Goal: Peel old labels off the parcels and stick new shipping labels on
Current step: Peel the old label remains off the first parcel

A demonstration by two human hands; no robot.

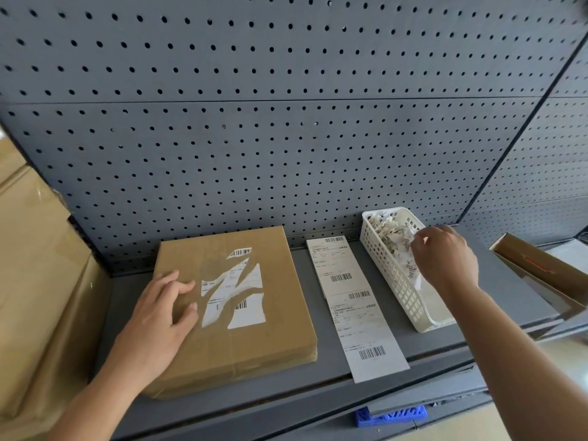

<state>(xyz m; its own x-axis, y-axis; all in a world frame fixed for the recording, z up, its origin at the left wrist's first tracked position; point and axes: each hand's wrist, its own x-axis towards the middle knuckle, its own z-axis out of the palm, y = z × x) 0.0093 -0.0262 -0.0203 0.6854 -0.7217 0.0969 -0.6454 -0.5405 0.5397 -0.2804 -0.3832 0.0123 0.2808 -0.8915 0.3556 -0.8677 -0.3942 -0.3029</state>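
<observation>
Left hand (162, 313), fingers spread, pinning 8 o'clock parcel (254, 345); right hand (445, 259) over 3 o'clock basket (391, 281) (grip unclear), risking sticky scraps (393, 238) clinging.

A flat brown cardboard parcel (283, 332) lies face up on the grey shelf (329, 351). Its taped top carries an old white label (249, 316) that is half torn away, left as jagged slanting strips with bits of barcode and print and bare cardboard between them. Just to its right, not touching it, a long white strip of new shipping labels (353, 308) lies flat, running from the back of the shelf to its front edge. Beside the strip, crumpled white scraps of peeled label (393, 237) are heaped in the far end of a white slotted basket (389, 275).
</observation>
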